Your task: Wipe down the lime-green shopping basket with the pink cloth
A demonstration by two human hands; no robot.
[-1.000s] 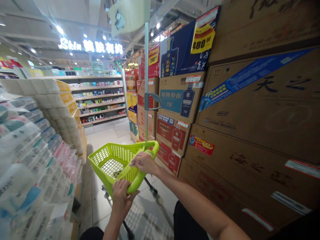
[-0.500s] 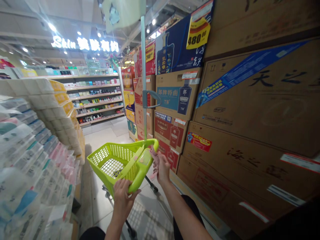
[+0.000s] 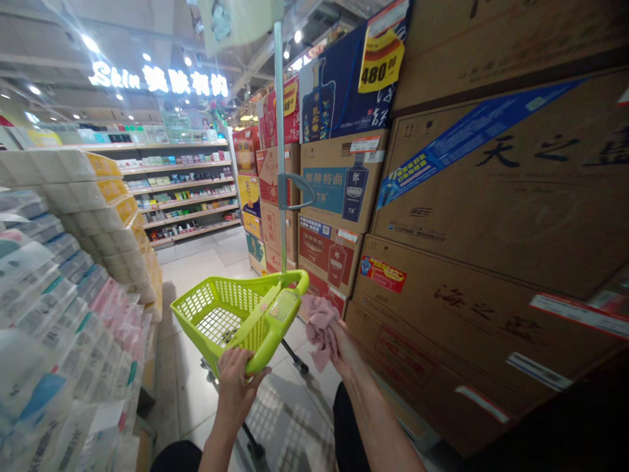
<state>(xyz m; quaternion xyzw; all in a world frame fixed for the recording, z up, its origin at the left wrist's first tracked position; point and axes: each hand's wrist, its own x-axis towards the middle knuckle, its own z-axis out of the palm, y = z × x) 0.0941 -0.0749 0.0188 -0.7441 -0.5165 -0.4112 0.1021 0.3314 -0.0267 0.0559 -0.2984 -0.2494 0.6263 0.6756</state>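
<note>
A lime-green shopping cart [image 3: 196,331] with a perforated basket stands in front of me on dark legs with casters. My left hand [image 3: 236,364] grips the near end of the cart's handle, fingers over the top and thumb below. In my right hand [image 3: 344,347] is a crumpled pink cloth [image 3: 322,328], held just right of the handle and apart from it. The cloth hides part of my right fingers. A small dark item lies in the basket; I cannot make out what it is.
Stacked cartons [image 3: 422,262] wall the right side. Packaged tissue stacks [image 3: 98,223] and plastic-wrapped packs [image 3: 63,328] line the left. A metal pole [image 3: 280,118] with a grey hook rises by the cart. Tiled floor [image 3: 196,255] runs ahead to shelves [image 3: 187,177] of small goods.
My right hand has moved off the cart handle, right and slightly down, with the pink cloth, which now hangs more spread out. My left hand stays on the handle.
</note>
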